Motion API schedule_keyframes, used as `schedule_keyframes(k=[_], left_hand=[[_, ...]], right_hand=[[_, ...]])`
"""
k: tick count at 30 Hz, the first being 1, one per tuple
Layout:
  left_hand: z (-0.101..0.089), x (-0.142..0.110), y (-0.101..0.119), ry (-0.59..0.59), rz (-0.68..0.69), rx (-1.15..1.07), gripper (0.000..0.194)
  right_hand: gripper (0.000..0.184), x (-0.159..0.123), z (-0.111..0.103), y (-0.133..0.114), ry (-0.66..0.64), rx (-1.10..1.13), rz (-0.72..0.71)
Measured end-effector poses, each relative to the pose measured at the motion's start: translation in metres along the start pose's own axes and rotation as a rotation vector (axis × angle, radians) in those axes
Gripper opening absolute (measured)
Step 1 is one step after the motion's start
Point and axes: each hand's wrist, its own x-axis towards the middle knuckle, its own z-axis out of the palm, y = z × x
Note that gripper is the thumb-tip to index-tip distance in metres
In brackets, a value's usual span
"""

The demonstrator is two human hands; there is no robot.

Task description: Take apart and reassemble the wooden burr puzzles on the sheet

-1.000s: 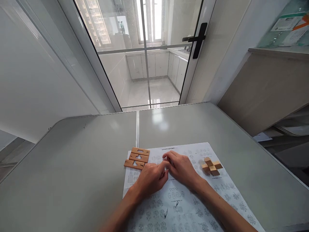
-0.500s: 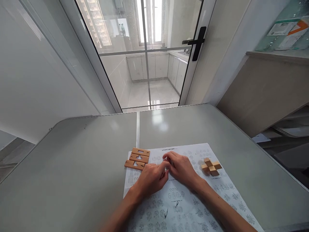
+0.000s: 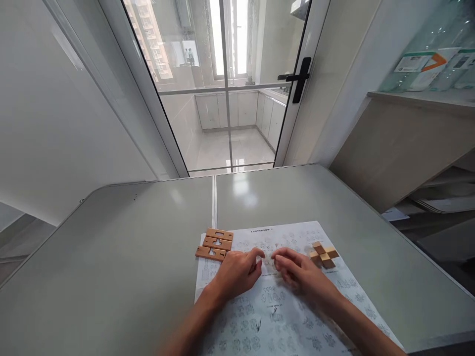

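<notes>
My left hand (image 3: 239,271) rests on the printed sheet (image 3: 260,291), index finger and thumb bent with a gap between them and nothing visible in the gap. Right beside its knuckles lie three flat wooden pieces (image 3: 217,242) with cut-out slots and dark numbers, side by side at the sheet's upper left corner. My right hand (image 3: 297,269) is held over the paper with loosely bent fingers, apart from the left; I see nothing in it, though its palm is hidden. Just beyond it, to the right, an interlocking wooden burr puzzle (image 3: 323,255) sits on the sheet.
The sheet carries rows of small line drawings and lies on a grey table (image 3: 156,237) with a pale seam. Behind stands a glass-paned door (image 3: 230,89) with a black handle (image 3: 301,79). At right, a shelf (image 3: 419,99) holds clear plastic bottles (image 3: 430,66).
My hands were touching; the right has drawn away to the right, leaving a gap. My left hand has hardly moved. The view has tilted up slightly.
</notes>
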Motion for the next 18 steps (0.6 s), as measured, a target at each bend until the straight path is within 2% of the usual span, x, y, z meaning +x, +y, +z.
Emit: schedule_keyframes(k=[3,5,7,12,18], left_hand=[[0.0,0.0,0.001,0.0,-0.004,-0.005,0.016],[0.0,0.0,0.001,0.002,-0.002,-0.005,0.016],[0.0,0.0,0.001,0.006,-0.002,-0.002,0.016],[0.0,-0.001,0.001,0.008,-0.001,-0.004,0.017],[0.0,-0.002,0.001,0.008,-0.007,-0.024,0.018]], right_hand=[[0.038,-0.018,-0.01,0.009,0.034,0.522,0.136],[0.044,-0.026,-0.018,0.013,0.038,0.804,0.13],[0.042,-0.032,-0.024,0.014,0.052,0.973,0.084],[0.031,-0.038,-0.032,0.013,0.084,1.157,0.034],[0.021,-0.031,-0.039,0.022,0.109,1.154,0.046]])
